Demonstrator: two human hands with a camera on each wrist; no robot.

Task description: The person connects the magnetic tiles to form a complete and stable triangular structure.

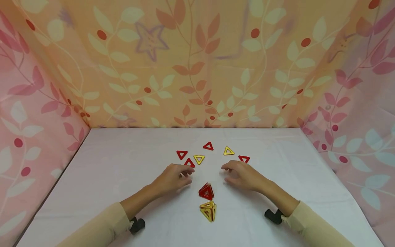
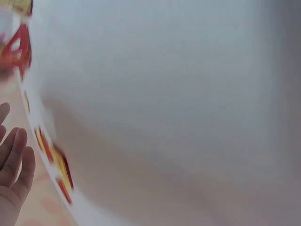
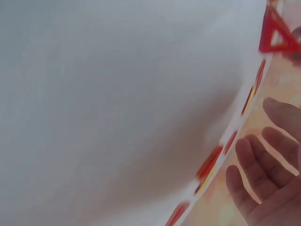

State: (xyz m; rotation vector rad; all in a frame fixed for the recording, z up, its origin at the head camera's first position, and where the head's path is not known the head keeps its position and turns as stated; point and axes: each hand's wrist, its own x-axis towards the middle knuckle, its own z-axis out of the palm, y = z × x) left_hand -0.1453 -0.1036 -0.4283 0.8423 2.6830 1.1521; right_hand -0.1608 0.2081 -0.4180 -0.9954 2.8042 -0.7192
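Observation:
My left hand (image 1: 176, 176) hovers over the white table, its fingers loosely bent and holding nothing, just in front of a red triangle (image 1: 189, 163). Across from it, my right hand (image 1: 242, 175) is also empty, near another red triangle (image 1: 244, 159) that it partly covers. Between and below the hands stands a red pyramid-like piece (image 1: 206, 191), with a yellow one (image 1: 208, 210) nearer the front. In the wrist views, relaxed fingers of the left hand (image 2: 16, 165) and right hand (image 3: 265, 174) show at the edges.
Farther back on the table (image 1: 123, 154) lie a red triangle (image 1: 208, 146), a red one at left (image 1: 181, 154) and two yellow triangles (image 1: 199, 159), (image 1: 228, 151). Patterned curtains (image 1: 191, 68) enclose the back and sides.

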